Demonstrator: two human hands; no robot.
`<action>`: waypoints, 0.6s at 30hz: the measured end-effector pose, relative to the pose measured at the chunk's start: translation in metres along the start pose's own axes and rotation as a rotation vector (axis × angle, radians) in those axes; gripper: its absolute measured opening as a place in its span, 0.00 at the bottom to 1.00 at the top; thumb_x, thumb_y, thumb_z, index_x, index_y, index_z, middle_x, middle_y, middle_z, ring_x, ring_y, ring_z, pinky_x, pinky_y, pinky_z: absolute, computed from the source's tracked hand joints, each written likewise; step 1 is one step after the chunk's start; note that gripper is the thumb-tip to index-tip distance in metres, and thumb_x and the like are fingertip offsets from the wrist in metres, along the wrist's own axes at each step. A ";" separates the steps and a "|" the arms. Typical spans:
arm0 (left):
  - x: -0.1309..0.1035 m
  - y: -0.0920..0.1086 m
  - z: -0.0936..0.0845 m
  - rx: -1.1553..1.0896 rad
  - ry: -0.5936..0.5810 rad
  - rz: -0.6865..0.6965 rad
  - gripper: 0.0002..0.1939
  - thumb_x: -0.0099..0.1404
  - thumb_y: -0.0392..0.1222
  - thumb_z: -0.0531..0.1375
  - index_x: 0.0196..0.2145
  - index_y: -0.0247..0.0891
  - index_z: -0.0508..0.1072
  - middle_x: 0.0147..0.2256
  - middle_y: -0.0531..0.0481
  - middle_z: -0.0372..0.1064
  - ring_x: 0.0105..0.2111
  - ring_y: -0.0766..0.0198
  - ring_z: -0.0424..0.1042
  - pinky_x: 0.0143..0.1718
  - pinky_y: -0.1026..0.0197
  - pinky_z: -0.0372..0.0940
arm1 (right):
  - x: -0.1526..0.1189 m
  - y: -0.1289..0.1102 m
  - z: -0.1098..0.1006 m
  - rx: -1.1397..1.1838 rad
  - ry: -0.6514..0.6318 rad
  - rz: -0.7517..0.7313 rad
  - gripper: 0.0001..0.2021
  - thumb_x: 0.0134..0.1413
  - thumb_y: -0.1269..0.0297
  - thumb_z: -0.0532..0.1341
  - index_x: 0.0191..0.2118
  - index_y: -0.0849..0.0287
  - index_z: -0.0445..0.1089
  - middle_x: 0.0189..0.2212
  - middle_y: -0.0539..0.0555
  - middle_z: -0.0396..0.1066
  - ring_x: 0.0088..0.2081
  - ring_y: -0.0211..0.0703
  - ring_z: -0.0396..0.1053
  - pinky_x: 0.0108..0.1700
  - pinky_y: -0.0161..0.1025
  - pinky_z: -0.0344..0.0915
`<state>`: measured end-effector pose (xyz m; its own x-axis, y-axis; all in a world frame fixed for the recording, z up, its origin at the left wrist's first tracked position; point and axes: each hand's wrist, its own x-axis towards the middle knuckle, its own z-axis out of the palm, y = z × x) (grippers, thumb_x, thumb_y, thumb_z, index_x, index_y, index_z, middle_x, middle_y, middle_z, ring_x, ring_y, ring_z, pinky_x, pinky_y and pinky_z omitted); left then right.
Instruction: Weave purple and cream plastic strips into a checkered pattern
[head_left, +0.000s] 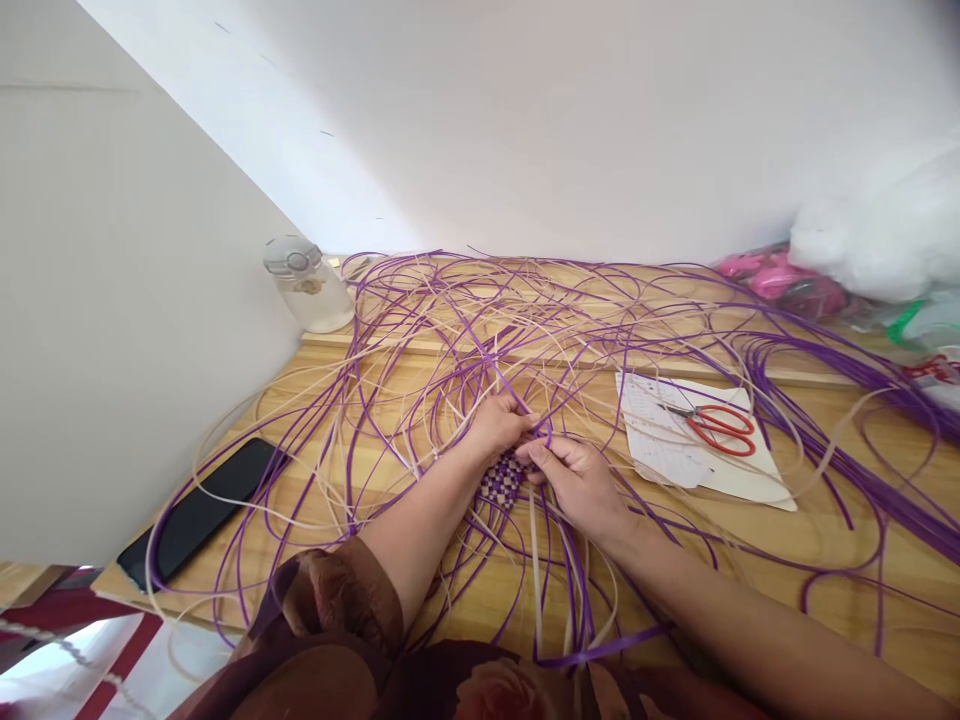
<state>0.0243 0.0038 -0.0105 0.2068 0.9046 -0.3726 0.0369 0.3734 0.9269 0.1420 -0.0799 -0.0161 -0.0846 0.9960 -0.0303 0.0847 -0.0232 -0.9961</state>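
Note:
A small checkered weave (501, 482) of purple and cream strips lies on the wooden table in front of me, partly covered by my hands. My left hand (498, 424) is at its upper edge, fingers pinched on a purple strip (510, 388) that runs up and away. Close beside it, my right hand (574, 480) has its thumb and forefinger pressed together on a purple strip at the weave's right edge. The fingertips nearly meet and partly hide the strips between them. Long loose strips fan out from the weave on every side.
Red-handled scissors (721, 430) lie on paper sheets (660, 455) to the right. A black phone (199, 510) and a clear bottle (309, 285) are at left. A purple strip bundle (847, 375), pink items (780, 280) and white bags (885, 225) sit far right, near the wall.

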 end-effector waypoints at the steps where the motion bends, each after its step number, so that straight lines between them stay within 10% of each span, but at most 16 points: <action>1: 0.001 0.000 -0.001 -0.005 -0.014 -0.012 0.08 0.56 0.34 0.66 0.26 0.34 0.68 0.18 0.54 0.68 0.18 0.68 0.68 0.21 0.67 0.62 | -0.002 0.001 0.000 0.013 -0.016 0.012 0.19 0.56 0.47 0.61 0.36 0.59 0.77 0.37 0.57 0.76 0.38 0.47 0.74 0.38 0.43 0.75; 8: -0.001 0.006 -0.011 0.029 -0.224 -0.066 0.12 0.59 0.43 0.65 0.26 0.33 0.70 0.20 0.49 0.71 0.20 0.66 0.71 0.24 0.65 0.67 | -0.016 0.008 -0.006 -0.143 -0.070 -0.201 0.16 0.66 0.53 0.54 0.45 0.55 0.75 0.44 0.56 0.74 0.48 0.47 0.71 0.53 0.47 0.69; 18: 0.004 -0.012 -0.006 0.290 -0.028 0.202 0.08 0.55 0.42 0.65 0.29 0.34 0.77 0.23 0.52 0.73 0.23 0.69 0.68 0.25 0.68 0.61 | 0.010 -0.001 0.005 0.497 0.054 0.241 0.19 0.52 0.46 0.64 0.30 0.59 0.71 0.30 0.54 0.71 0.32 0.38 0.71 0.37 0.36 0.74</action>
<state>0.0185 0.0045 -0.0232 0.2651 0.9468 -0.1827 0.2680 0.1097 0.9572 0.1357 -0.0702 -0.0163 -0.0683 0.9601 -0.2713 -0.3848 -0.2763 -0.8807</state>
